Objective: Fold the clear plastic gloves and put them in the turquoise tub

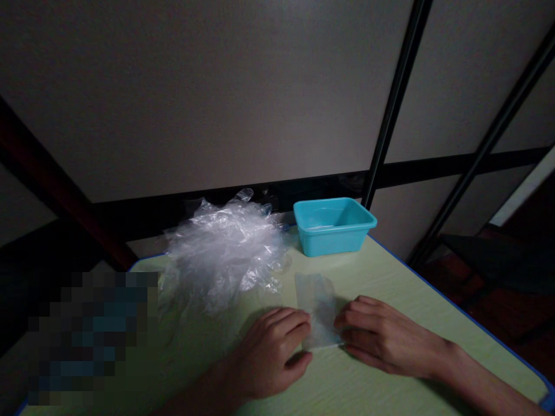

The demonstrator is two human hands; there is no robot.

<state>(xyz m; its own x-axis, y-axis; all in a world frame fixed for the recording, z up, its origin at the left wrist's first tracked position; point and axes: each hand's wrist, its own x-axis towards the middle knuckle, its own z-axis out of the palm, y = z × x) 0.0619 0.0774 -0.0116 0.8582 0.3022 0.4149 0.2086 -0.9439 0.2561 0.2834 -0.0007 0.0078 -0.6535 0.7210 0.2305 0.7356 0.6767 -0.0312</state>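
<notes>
A small clear plastic bag lies mostly flat on the table between my two hands. My left hand is at its left edge, the fingers curled together against the plastic and the thumb lower down. At the right edge, my right hand has its bent fingers closed on the bag's side. Some fingertips of both hands are hidden from the camera. Beyond my left hand spreads a big loose heap of clear plastic bags, crumpled and shiny.
A turquoise plastic basin stands at the table's far right corner. The pale green table has a blue edge. Wardrobe panels rise right behind it. A blurred-out patch covers the left side. A dark chair is at the right.
</notes>
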